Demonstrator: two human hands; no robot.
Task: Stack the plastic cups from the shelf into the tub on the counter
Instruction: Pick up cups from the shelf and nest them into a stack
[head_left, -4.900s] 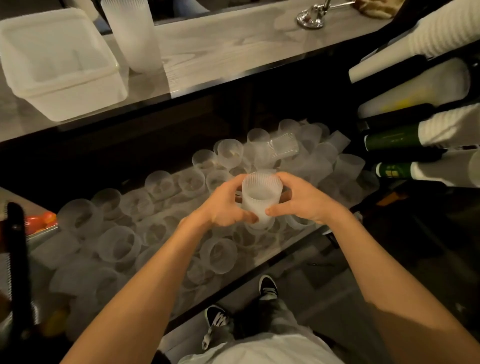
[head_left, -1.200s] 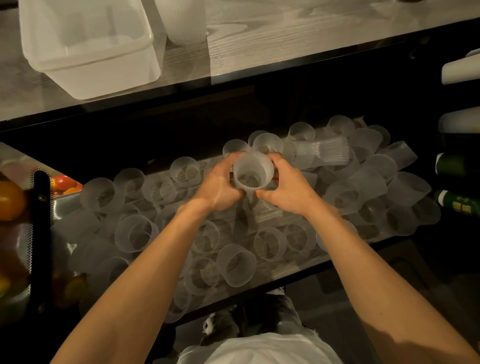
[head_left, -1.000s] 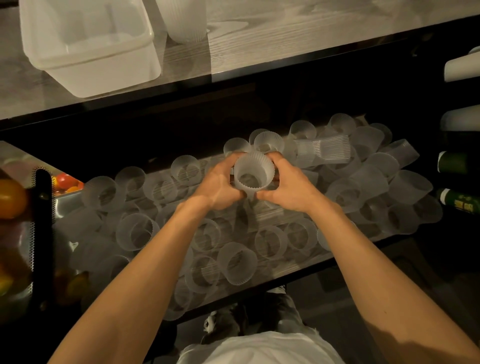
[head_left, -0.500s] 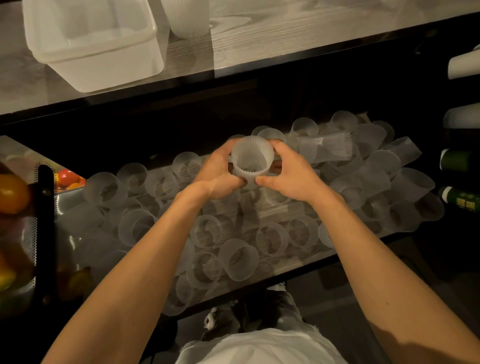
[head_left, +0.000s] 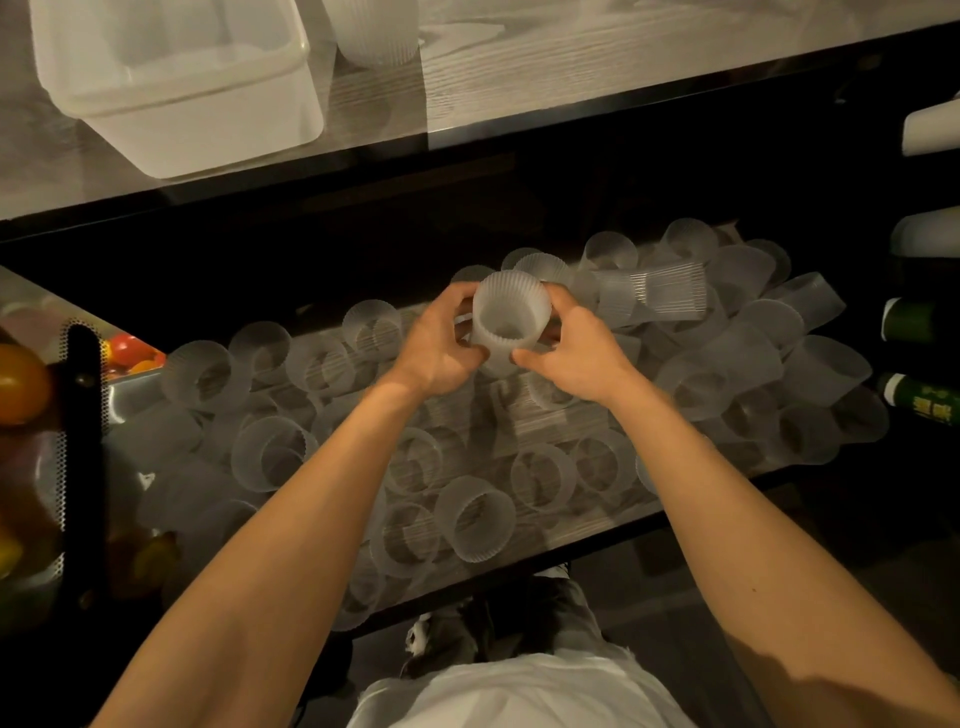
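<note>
Two sets of fingers (head_left: 457, 296) curl round one ribbed, frosted cup (head_left: 511, 317): the left hand (head_left: 441, 345) grips its left side and the right hand (head_left: 576, 353) grips its right side, with both thumbs pressed low on the near wall. The cup is held upright, its mouth open towards the camera, in the air above the back part of the shelf (head_left: 592, 538). It looks cloudier than the others; whether more cups are nested inside it I cannot tell. Under and around the hands, loose cups (head_left: 475, 519) of the same kind lie scattered over the shelf, most on their sides, some piled on one another at the right. Above the shelf runs the pale wood-grain surface (head_left: 623, 57), where the white tub (head_left: 208, 119) stands at the left and a stack of cups (head_left: 376, 31) stands just beside it, to its right. Red and orange fruit (head_left: 124, 348) sits at the far left, green bottles (head_left: 919, 400) at the far right.
</note>
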